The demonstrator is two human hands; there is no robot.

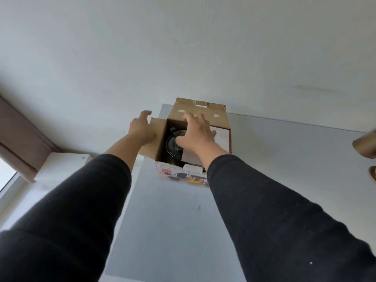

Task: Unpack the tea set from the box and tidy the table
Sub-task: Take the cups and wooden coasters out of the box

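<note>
One brown cardboard box [195,143] with a printed front panel stands at the far left corner of the pale grey table [284,159], its top flaps folded open and the back flap standing up against the wall. Inside it I count one round black teapot [173,144], sitting in the left part of the box, its lid and a dark handle showing. To the right of the teapot a white cardboard insert [220,137] covers the rest of the opening, and a small white piece [190,166] shows at the near edge of the box; whatever lies under them is hidden.

My two arms are in black sleeves [81,200]. My left hand [141,129] rests flat and open against the left side flap, fingers spread, pressing it outwards and gripping nothing. My right hand [196,133] reaches down into the box over the teapot, fingers curled loosely; I cannot tell whether they actually grip the teapot or the insert, since the hand covers the point of contact.

At the right edge of the table two tan, rounded objects [366,145] are cut off by the frame, too little showing to make out what they are. Left of the table is a white ledge [61,165] beneath a brownish curtain [22,139].
</note>
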